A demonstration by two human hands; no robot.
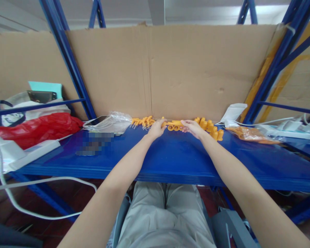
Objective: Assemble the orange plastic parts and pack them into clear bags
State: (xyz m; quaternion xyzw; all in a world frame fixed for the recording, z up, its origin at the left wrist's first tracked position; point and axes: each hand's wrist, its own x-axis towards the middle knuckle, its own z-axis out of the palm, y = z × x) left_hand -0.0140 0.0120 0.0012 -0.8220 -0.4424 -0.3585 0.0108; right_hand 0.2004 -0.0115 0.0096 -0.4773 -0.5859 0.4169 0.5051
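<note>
My left hand (157, 128) is at the back of the blue shelf, its fingers curled round a small orange plastic piece (163, 122). To its right, my right hand (193, 128) has thumb and fingers drawn together at the right end of a low row of orange pieces, seemingly pinching one. Between the hands lie orange ring-shaped parts (174, 127) with round openings. Left of my left hand are several orange curved pieces (146, 121) with small metal chains or springs. Several chunky orange parts (209, 126) stand beyond my right hand. Finer detail is too small to make out.
The blue shelf (175, 162) has a cardboard sheet (186, 69) behind it and blue posts at both sides. Clear plastic bags (111, 122) lie left, beside a red bag (41, 127) and white power strip (33, 155). At right are an orange packet (253, 134) and white cables.
</note>
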